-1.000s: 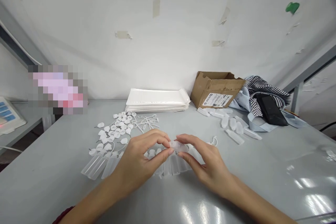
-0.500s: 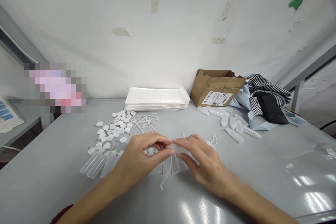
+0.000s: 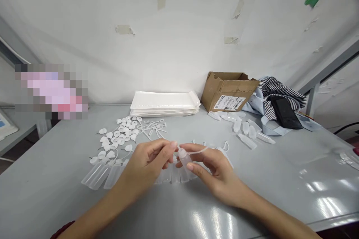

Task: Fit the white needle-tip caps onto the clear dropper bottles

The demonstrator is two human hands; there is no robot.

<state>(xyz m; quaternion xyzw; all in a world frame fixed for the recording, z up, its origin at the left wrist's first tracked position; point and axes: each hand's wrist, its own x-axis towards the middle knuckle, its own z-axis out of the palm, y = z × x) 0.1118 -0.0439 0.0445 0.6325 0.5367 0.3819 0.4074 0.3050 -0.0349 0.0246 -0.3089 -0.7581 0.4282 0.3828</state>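
My right hand (image 3: pixel 215 170) holds a small translucent plastic bottle (image 3: pixel 185 159) upright between thumb and fingers, just above the grey table (image 3: pixel 56 179). My left hand (image 3: pixel 146 166) pinches the thin white tethered cap strap (image 3: pixel 196 150) at the bottle's neck. Under both hands lies a row of the same empty bottles (image 3: pixel 174 173). More empty bottles (image 3: pixel 98 173) lie to the left. A scatter of small white caps (image 3: pixel 117 140) sits behind my left hand.
A stack of white padded envelopes (image 3: pixel 165 104) lies against the back wall. An open cardboard box (image 3: pixel 228 91) stands to its right, with capped bottles (image 3: pixel 246 132) in front. Striped cloth and a black pouch (image 3: pixel 284 112) lie at far right.
The bottle has been turned upright and lifted slightly. The strap that hung down below the hands half a second ago now runs sideways over my right fingers.
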